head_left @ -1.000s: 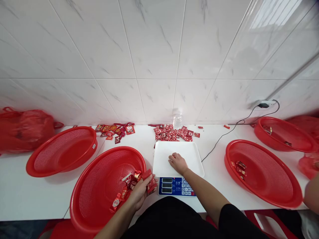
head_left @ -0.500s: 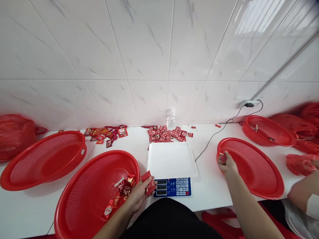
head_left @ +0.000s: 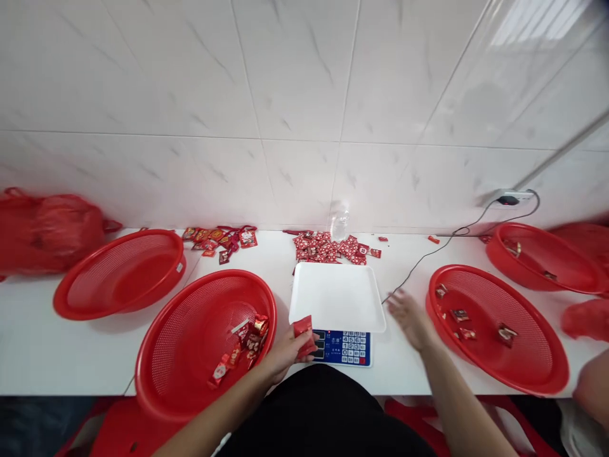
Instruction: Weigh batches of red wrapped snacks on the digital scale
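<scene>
- At the desk's [head_left: 33, 355] front edge, a left hand [head_left: 287, 350] pinches a red packet [head_left: 303, 335] above the near left corner of a digital scale [head_left: 354, 349].
- The packet looks light and flat, its wrapper smooth and likely slippery; how firm its filling is cannot be told. A thumb-and-finger grip on one side edge should suit it, with little squeeze.
- A perforated red basket [head_left: 178, 343], round and apparently of stiff plastic, juts over the front edge at left, cradling glossy, crinkled sweets [head_left: 233, 355] that look small and easy to lift by their twisted or crimped ends.
- A blurred right hand [head_left: 412, 320], fingers spread and nothing visible in them, hangs between the scale and a second basket [head_left: 495, 298], where a few wrapped pieces [head_left: 460, 315] lie scattered.
- Beyond the keypad, the scale's smooth white tray [head_left: 337, 295] shows a low raised rim and rounded corners.
- Along the far edge, small patterned sachets [head_left: 316, 247] heap beside a transparent container [head_left: 339, 225], beneath glossy, grey-veined wall tiles [head_left: 295, 95].
</scene>
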Demonstrator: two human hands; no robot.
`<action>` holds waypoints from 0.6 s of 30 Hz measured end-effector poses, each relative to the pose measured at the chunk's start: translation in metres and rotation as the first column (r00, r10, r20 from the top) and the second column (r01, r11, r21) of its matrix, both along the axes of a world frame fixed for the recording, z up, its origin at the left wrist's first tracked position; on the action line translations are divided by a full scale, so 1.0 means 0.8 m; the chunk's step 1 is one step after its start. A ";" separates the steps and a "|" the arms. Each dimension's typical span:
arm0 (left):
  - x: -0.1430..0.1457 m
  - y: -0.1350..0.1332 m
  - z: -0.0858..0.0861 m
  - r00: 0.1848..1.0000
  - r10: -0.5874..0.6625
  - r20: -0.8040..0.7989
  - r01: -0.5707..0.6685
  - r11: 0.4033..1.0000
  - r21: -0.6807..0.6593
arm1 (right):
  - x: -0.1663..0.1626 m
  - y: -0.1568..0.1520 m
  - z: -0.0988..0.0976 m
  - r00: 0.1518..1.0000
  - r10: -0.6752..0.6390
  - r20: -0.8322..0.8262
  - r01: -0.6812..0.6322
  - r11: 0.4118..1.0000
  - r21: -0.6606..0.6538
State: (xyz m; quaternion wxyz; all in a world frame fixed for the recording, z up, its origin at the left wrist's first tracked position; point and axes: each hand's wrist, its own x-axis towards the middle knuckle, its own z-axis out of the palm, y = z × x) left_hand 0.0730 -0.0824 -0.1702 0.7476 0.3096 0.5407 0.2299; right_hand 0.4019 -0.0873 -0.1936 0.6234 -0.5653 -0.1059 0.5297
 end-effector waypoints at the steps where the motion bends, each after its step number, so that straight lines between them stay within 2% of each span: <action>1: 0.001 -0.003 0.000 0.999 -0.032 0.007 0.032 0.999 -0.001 | -0.042 -0.001 0.000 0.982 0.182 -0.043 -0.182 0.983 0.004; 2: 0.002 -0.006 0.002 0.997 -0.068 0.021 0.068 0.998 0.001 | -0.083 -0.003 -0.001 0.876 0.479 -0.055 -0.478 0.878 0.031; 3: 0.002 -0.009 0.004 0.993 -0.108 0.041 0.108 0.994 0.008 | -0.121 -0.006 -0.001 0.743 0.669 -0.030 -0.667 0.743 0.060; 4: 0.002 -0.012 0.007 0.987 -0.148 0.062 0.147 0.989 0.021 | -0.154 -0.010 0.000 0.634 0.773 0.002 -0.770 0.631 0.092; 5: 0.002 -0.015 0.011 0.979 -0.188 0.079 0.185 0.982 0.040 | -0.182 -0.013 0.000 0.556 0.830 0.041 -0.828 0.548 0.121; 7: -0.001 -0.021 0.017 0.966 -0.240 0.092 0.234 0.969 0.073 | -0.219 -0.019 0.000 0.488 0.869 0.078 -0.868 0.474 0.148; 8: -0.004 -0.024 0.019 0.963 -0.251 0.093 0.244 0.966 0.081 | -0.229 -0.020 0.000 0.477 0.876 0.072 -0.874 0.463 0.146; 10: -0.014 -0.029 0.018 0.965 -0.246 0.085 0.240 0.968 0.078 | -0.235 -0.021 0.000 0.486 0.874 0.005 -0.867 0.481 0.131; 12: -0.033 -0.033 0.011 0.982 -0.188 0.005 0.186 0.978 0.091 | -0.229 -0.018 -0.001 0.543 0.831 -0.121 -0.824 0.555 0.115; 14: -0.065 -0.035 0.000 0.980 -0.038 -0.197 0.076 0.980 0.185 | -0.217 -0.015 -0.001 0.626 0.735 -0.261 -0.745 0.662 0.075; 16: -0.112 -0.035 -0.013 0.877 0.199 -0.438 -0.020 0.925 0.380 | -0.203 -0.010 -0.001 0.685 0.637 -0.354 -0.674 0.738 0.024; 17: -0.140 -0.037 -0.019 0.779 0.331 -0.533 -0.039 0.873 0.486 | -0.196 -0.008 -0.002 0.703 0.601 -0.379 -0.648 0.761 0.005; 18: -0.169 -0.039 -0.024 0.640 0.439 -0.631 -0.012 0.826 0.563 | -0.190 -0.007 -0.003 0.716 0.575 -0.396 -0.629 0.778 -0.008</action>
